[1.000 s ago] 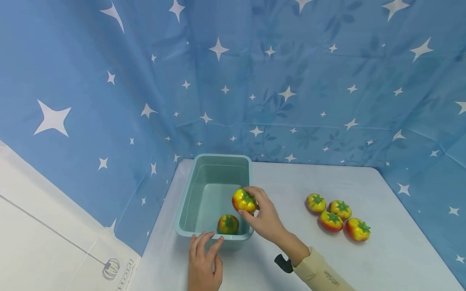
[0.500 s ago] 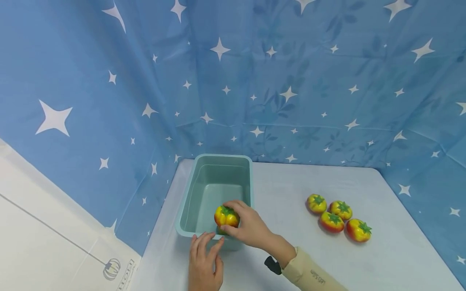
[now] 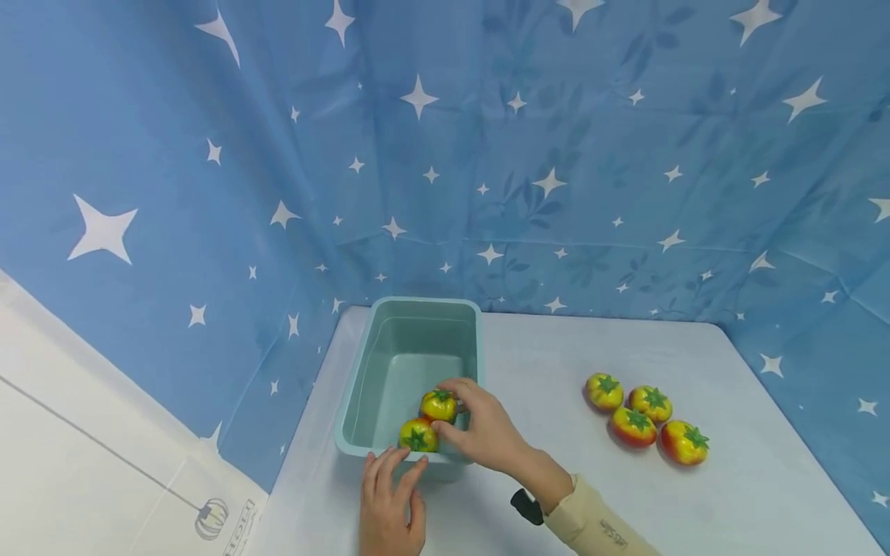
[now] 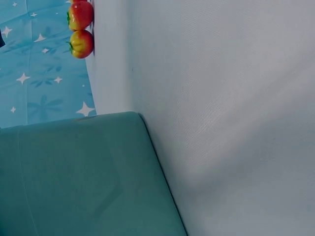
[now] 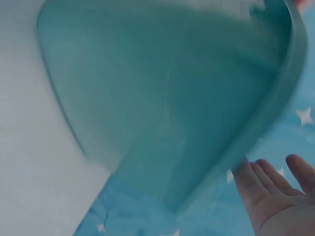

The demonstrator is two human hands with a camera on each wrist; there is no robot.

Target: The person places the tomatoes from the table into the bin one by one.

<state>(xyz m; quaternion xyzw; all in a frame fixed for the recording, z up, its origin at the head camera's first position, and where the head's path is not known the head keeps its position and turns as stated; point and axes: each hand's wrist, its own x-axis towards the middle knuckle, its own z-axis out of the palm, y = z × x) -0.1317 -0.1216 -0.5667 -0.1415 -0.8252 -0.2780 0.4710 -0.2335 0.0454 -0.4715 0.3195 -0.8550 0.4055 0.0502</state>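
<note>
Two shiny yellow-red toy tomatoes with green leafy tops lie near the front of the teal bin (image 3: 353, 386). My right hand (image 3: 487, 428) reaches over the bin's right rim. In the head view, its thumb and fingers curve round the rear tomato (image 3: 435, 403). The front tomato (image 3: 418, 437) sits just ahead of my left fingertips. My left hand (image 3: 391, 498) rests its extended fingers on the front rim. In the right wrist view, part of my right hand (image 5: 280, 206) shows beyond the rim with spread fingers; no tomato is visible there.
Several more toy tomatoes (image 3: 634, 427) sit grouped on the right of the white table (image 3: 542, 355). A blue star-patterned curtain (image 3: 591, 193) hangs behind the table and at its sides. The bin's outer wall (image 4: 88, 172) fills the lower left of the left wrist view.
My right hand has carried its tomato left and down into the bin. The tomato there has shifted left toward the front rim, beside the new one. My left hand has stayed put.
</note>
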